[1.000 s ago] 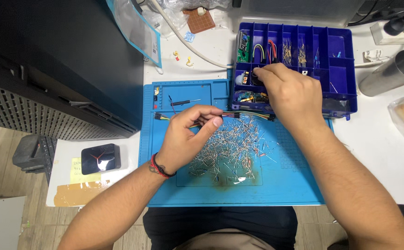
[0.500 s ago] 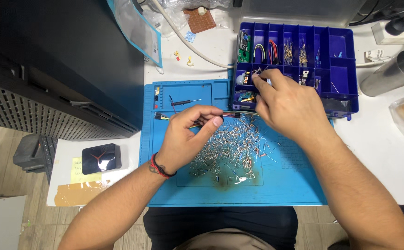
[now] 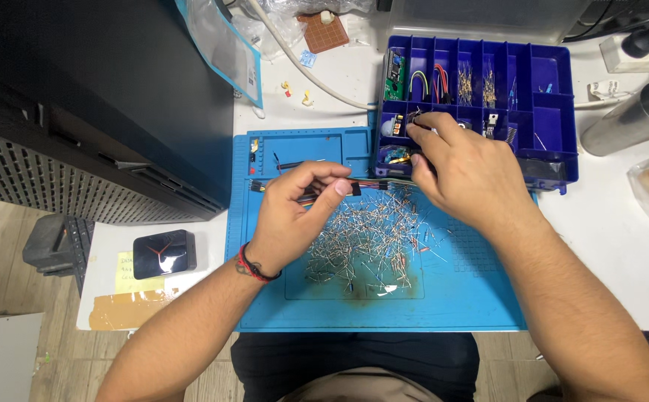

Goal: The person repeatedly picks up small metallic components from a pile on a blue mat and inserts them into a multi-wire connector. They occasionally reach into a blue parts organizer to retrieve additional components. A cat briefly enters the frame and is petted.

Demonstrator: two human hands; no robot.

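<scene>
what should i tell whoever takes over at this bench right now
Left hand: pinches a bundle of jumper wires over the blue mat.
Right hand: fingertips at a small part in the organiser box, at a front-left compartment; what it grips is too small to tell.
Things: a heap of loose leaded parts lies mid-mat. The box stands at the mat's far right corner; several compartments hold wires and parts.
Done: some parts sit in compartments.
Left: the heap is still on the mat, the wire bundle still in hand.
</scene>
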